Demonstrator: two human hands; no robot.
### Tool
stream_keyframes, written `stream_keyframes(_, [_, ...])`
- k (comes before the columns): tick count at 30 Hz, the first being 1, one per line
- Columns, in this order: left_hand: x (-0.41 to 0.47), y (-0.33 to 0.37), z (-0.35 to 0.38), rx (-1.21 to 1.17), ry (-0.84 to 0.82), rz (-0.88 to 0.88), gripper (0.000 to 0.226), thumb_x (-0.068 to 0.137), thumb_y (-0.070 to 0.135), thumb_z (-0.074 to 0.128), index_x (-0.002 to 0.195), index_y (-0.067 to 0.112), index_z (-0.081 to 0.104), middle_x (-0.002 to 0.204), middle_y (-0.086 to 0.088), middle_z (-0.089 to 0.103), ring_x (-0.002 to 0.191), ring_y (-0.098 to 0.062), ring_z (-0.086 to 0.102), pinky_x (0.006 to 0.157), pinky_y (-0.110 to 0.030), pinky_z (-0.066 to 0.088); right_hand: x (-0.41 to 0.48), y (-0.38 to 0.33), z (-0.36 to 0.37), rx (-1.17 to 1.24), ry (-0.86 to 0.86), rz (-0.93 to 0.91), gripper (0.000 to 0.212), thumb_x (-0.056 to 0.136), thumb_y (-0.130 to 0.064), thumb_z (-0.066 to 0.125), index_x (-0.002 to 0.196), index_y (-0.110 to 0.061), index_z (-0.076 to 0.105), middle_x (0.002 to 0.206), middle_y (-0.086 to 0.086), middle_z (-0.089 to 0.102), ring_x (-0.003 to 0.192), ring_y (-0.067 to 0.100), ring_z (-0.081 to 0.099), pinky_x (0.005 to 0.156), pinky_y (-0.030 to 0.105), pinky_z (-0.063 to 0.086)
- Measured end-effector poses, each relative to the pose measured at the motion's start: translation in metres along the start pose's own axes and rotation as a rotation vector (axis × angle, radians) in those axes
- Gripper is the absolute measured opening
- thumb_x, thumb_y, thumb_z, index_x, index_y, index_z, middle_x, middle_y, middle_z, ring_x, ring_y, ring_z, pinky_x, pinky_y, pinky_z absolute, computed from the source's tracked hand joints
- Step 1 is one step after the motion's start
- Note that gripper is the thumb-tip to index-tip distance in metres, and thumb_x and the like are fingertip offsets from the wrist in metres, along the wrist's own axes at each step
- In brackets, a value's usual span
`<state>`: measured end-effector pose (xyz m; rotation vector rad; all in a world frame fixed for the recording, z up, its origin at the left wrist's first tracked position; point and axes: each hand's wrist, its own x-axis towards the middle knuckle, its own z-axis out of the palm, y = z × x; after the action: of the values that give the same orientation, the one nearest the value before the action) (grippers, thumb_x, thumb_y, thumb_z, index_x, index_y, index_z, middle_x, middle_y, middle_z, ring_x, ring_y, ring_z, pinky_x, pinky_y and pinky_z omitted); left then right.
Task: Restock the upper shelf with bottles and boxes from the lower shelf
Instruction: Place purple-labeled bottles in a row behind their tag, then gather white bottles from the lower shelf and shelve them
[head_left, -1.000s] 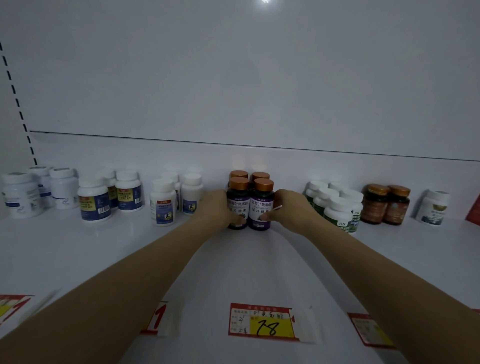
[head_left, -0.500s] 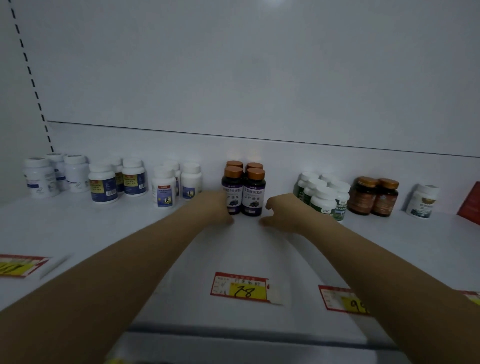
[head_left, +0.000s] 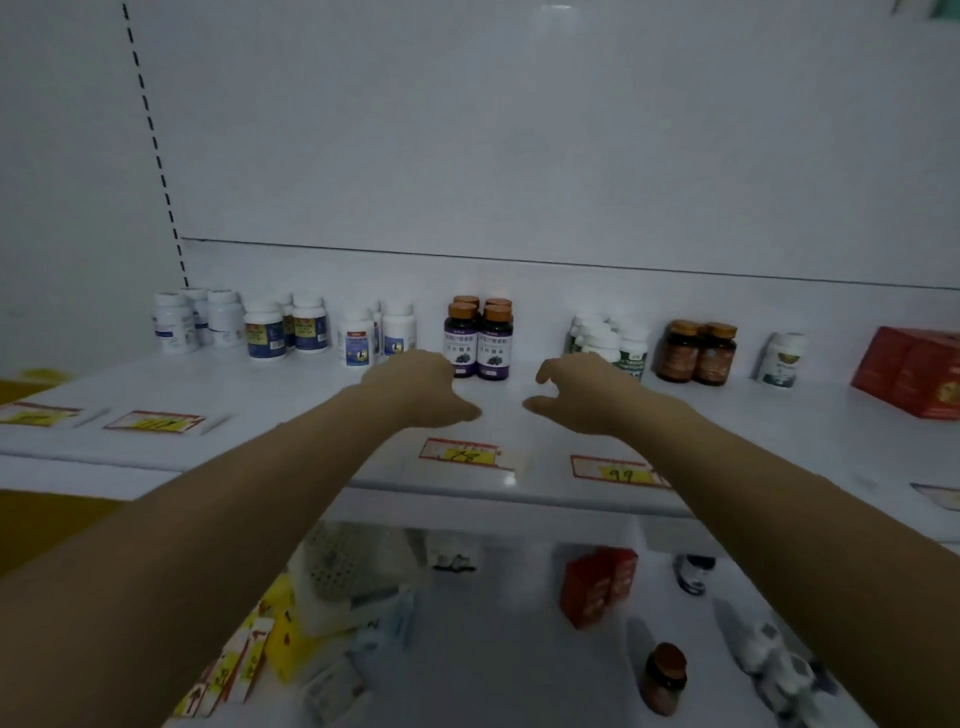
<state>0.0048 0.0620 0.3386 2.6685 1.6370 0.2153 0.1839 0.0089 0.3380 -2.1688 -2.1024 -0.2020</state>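
Several dark purple-labelled bottles with orange caps (head_left: 478, 340) stand in a tight group at the back of the white upper shelf (head_left: 519, 415). My left hand (head_left: 421, 387) hovers just in front of them, fingers loosely curled, holding nothing. My right hand (head_left: 576, 392) is a little to the right of the group, fingers relaxed and empty. On the lower shelf lie a red box (head_left: 597, 584), a small dark brown bottle (head_left: 665, 675), white bottles (head_left: 774, 660) and yellow boxes (head_left: 244, 660).
White bottles (head_left: 285, 327) line the upper shelf's left back; green-labelled white bottles (head_left: 613, 343), brown bottles (head_left: 696, 351), a white bottle (head_left: 782, 358) and red boxes (head_left: 914, 369) stand to the right. Price tags (head_left: 462, 452) sit along the shelf's front edge.
Both hands have let go of the purple-labelled bottles and drawn back toward me. The view has pulled back and tilted down, so the lower shelf now shows.
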Motion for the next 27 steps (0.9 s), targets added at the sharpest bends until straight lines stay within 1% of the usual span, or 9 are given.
stream_keyframes(4, [-0.049,0.029,-0.006,-0.042,0.105,0.097,0.060,0.081,0.056,0.057,0.118,0.008,0.058,0.120,-0.012,0.059,0.108,-0.027,0.055,0.087,-0.037,0.046,-0.057,0.000,-0.015,0.054,0.090,0.061,0.052,0.092,-0.046,0.048,0.132,-0.013,0.048,0.132,0.012,0.054,0.118,0.028,0.050,0.093,0.036,0.044])
stream_keyframes(7, [-0.088,0.060,0.006,-0.202,0.230,0.241,0.059,0.080,0.052,0.060,0.122,0.011,0.056,0.125,-0.011,0.054,0.114,-0.027,0.051,0.095,-0.040,0.045,-0.111,0.001,-0.017,0.143,0.239,0.122,0.047,0.091,-0.039,0.051,0.130,-0.012,0.051,0.130,0.013,0.054,0.116,0.029,0.052,0.092,0.037,0.045])
stream_keyframes(9, [-0.112,0.083,0.021,-0.310,0.272,0.352,0.057,0.079,0.048,0.062,0.122,0.012,0.056,0.125,-0.010,0.055,0.116,-0.026,0.049,0.097,-0.039,0.043,-0.151,0.006,-0.009,0.163,0.274,0.169,0.045,0.091,-0.034,0.052,0.131,-0.014,0.049,0.132,0.013,0.050,0.118,0.029,0.049,0.095,0.038,0.042])
stream_keyframes(11, [-0.131,0.109,0.038,-0.364,0.222,0.415,0.054,0.078,0.044,0.064,0.121,0.012,0.057,0.122,-0.009,0.056,0.115,-0.027,0.049,0.095,-0.037,0.043,-0.190,0.019,0.001,0.158,0.228,0.225,0.045,0.091,-0.031,0.052,0.133,-0.016,0.047,0.136,0.012,0.045,0.122,0.029,0.045,0.098,0.039,0.040])
stream_keyframes(17, [-0.162,0.181,0.089,-0.385,-0.021,0.404,0.052,0.079,0.041,0.064,0.122,0.014,0.055,0.120,-0.008,0.056,0.109,-0.027,0.053,0.082,-0.030,0.042,-0.298,0.082,0.032,0.158,0.053,0.449,0.049,0.090,-0.033,0.053,0.136,-0.018,0.042,0.138,0.013,0.042,0.125,0.030,0.041,0.100,0.039,0.040])
stream_keyframes(19, [-0.168,0.200,0.110,-0.392,-0.084,0.429,0.050,0.078,0.038,0.066,0.118,0.009,0.056,0.114,-0.009,0.056,0.105,-0.029,0.056,0.085,-0.033,0.047,-0.325,0.106,0.047,0.164,-0.013,0.517,0.051,0.091,-0.033,0.053,0.138,-0.018,0.040,0.140,0.014,0.040,0.126,0.032,0.039,0.101,0.039,0.039])
stream_keyframes(21, [-0.171,0.220,0.130,-0.385,-0.173,0.426,0.053,0.079,0.037,0.066,0.123,0.009,0.053,0.114,-0.009,0.055,0.099,-0.027,0.060,0.086,-0.039,0.051,-0.345,0.131,0.063,0.183,-0.055,0.568,0.053,0.091,-0.033,0.053,0.139,-0.018,0.038,0.141,0.014,0.038,0.127,0.033,0.039,0.102,0.039,0.038])
stream_keyframes(24, [-0.164,0.251,0.162,-0.426,-0.282,0.411,0.062,0.082,0.033,0.065,0.135,0.012,0.042,0.127,-0.012,0.051,0.111,-0.028,0.055,0.094,-0.039,0.048,-0.360,0.170,0.088,0.199,-0.118,0.605,0.055,0.091,-0.034,0.053,0.141,-0.018,0.035,0.142,0.014,0.037,0.127,0.033,0.039,0.103,0.037,0.037])
stream_keyframes(27, [-0.147,0.284,0.195,-0.377,-0.334,0.395,0.060,0.087,0.026,0.060,0.140,0.013,0.035,0.132,-0.012,0.045,0.118,-0.027,0.047,0.097,-0.034,0.043,-0.360,0.210,0.114,0.234,-0.187,0.599,0.058,0.091,-0.034,0.053,0.143,-0.018,0.032,0.142,0.014,0.036,0.126,0.033,0.040,0.101,0.035,0.036])
